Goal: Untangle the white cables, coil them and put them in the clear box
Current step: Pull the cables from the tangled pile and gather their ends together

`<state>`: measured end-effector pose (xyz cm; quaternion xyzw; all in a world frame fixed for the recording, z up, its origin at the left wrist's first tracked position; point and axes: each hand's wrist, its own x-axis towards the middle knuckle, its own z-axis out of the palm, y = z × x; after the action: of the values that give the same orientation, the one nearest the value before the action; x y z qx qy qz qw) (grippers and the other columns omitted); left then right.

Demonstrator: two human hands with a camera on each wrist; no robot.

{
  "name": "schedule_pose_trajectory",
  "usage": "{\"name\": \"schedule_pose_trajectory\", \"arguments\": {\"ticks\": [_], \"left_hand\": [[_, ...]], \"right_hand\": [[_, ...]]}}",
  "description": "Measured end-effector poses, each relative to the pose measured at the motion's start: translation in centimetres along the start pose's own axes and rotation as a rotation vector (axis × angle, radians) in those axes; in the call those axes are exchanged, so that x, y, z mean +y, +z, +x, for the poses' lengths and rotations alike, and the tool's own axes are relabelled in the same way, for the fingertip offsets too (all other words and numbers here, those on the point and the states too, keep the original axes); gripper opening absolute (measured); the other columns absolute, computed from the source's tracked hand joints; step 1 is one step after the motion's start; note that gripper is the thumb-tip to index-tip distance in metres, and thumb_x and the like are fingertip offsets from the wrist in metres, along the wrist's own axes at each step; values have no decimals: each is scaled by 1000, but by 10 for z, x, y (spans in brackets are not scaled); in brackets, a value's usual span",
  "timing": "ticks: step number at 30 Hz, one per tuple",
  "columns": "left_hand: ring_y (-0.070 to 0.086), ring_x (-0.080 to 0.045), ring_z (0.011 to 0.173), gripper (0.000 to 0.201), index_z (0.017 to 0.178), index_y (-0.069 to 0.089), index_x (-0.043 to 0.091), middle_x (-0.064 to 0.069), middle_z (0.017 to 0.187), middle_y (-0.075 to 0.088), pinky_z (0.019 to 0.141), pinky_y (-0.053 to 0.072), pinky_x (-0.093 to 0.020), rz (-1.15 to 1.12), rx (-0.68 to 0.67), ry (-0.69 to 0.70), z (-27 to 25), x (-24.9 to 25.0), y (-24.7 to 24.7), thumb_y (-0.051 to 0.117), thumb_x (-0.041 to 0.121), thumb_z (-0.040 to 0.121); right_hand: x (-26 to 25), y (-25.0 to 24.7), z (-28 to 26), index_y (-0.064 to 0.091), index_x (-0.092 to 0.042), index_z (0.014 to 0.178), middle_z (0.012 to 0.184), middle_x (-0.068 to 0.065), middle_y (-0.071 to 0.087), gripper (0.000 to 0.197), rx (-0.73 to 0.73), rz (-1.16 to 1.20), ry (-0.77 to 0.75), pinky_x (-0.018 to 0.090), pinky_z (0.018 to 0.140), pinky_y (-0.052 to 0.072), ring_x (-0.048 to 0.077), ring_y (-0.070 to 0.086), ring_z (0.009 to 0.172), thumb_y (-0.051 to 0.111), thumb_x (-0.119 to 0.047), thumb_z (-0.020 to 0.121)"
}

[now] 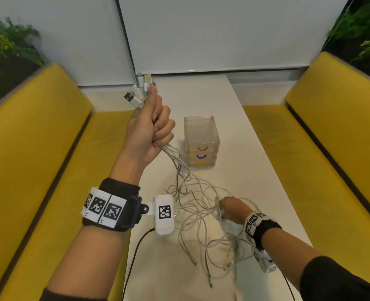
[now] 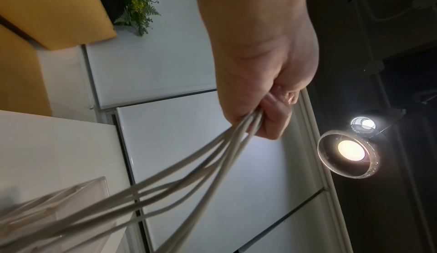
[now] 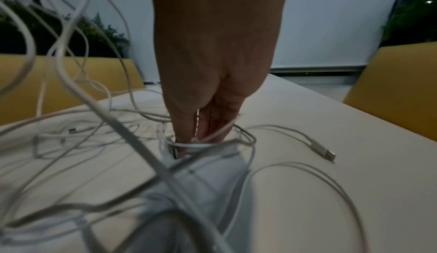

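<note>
A long white table runs away from the hands toward a wall of pale roller blinds. Yellow upholstered benches flank it, one left of the raised hand, one right of the lowered hand. Green ferns sit behind each backrest. Above the raised hand, a round lamp glows against a dark ceiling.
</note>
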<state>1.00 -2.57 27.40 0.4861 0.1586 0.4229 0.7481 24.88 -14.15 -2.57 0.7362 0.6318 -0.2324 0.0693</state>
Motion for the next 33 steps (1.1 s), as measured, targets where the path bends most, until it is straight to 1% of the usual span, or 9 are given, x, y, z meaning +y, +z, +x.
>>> {"name": "schedule_pose_trajectory", "arguments": {"ticks": [5, 10, 12, 16, 20, 25, 28, 31, 33], "left_hand": [[15, -8, 39, 50, 65, 25, 19, 0, 53, 18, 36, 11, -18, 32, 21, -17, 1, -3, 1, 36, 44, 107], [16, -8, 38, 50, 65, 25, 19, 0, 52, 18, 35, 13, -17, 65, 14, -55, 5, -15, -1, 40, 44, 105], [16, -8, 38, 50, 64, 28, 18, -1, 53, 17, 35, 13, -18, 122, 3, -83, 7, -21, -3, 42, 45, 104], [18, -9, 37, 45, 68, 38, 19, 0, 53, 20, 35, 14, -17, 263, 6, -131, 11, -35, -11, 46, 43, 104], [17, -10, 38, 46, 65, 35, 21, 1, 51, 19, 35, 15, -18, 348, 49, -151, 15, -47, -14, 45, 40, 106], [23, -13, 38, 56, 54, 36, 19, 1, 49, 26, 38, 21, -22, 400, 38, -161, 14, -62, 2, 47, 40, 105], [23, -10, 42, 48, 60, 45, 22, 4, 53, 28, 38, 22, -21, 363, 35, -147, 14, -72, 15, 49, 37, 105], [20, -11, 45, 46, 59, 58, 31, 5, 54, 27, 40, 20, -23, 339, 16, -139, 11, -79, 29, 50, 42, 103], [27, -8, 40, 35, 70, 61, 29, 9, 50, 34, 39, 24, -20, 325, -9, -121, 9, -81, 36, 52, 45, 100]], "right_hand": [[10, 1, -1, 64, -19, 113, 112, 8, 67, 29, 45, 52, 31, 31, 83, 46, 27, 62, 104, 61, -35, 90], [19, -21, -2, 60, -21, 97, 102, 4, 69, 28, 80, 16, 52, 35, 82, 41, 26, 62, 97, 42, -42, 100], [22, -40, -3, 65, -20, 100, 100, 1, 68, 30, -45, 90, 64, 36, 85, 44, 21, 61, 90, 41, -38, 101], [25, -97, -16, 69, -6, 111, 52, -2, 54, 28, -359, 317, 54, 25, 55, 40, 10, 46, 44, 48, -21, 99], [21, -156, -48, 68, -6, 99, 50, -2, 45, 22, -552, 465, 87, 24, 49, 35, 14, 38, 45, 51, -17, 91], [-5, -205, -86, 48, -9, 114, 65, 11, 50, 13, -155, 1137, -246, 31, 54, 38, 21, 46, 53, 39, -14, 105], [-33, -218, -99, 40, -7, 115, 66, 13, 54, 15, -11, 1249, -432, 31, 50, 40, 23, 49, 49, 39, -19, 105], [-56, -223, -104, 42, -6, 112, 71, 14, 60, 17, 98, 1262, -487, 27, 42, 38, 22, 51, 47, 41, -21, 105], [-68, -222, -104, 43, -6, 108, 72, 15, 62, 16, 180, 1247, -508, 24, 38, 35, 21, 50, 44, 42, -21, 104]]}}
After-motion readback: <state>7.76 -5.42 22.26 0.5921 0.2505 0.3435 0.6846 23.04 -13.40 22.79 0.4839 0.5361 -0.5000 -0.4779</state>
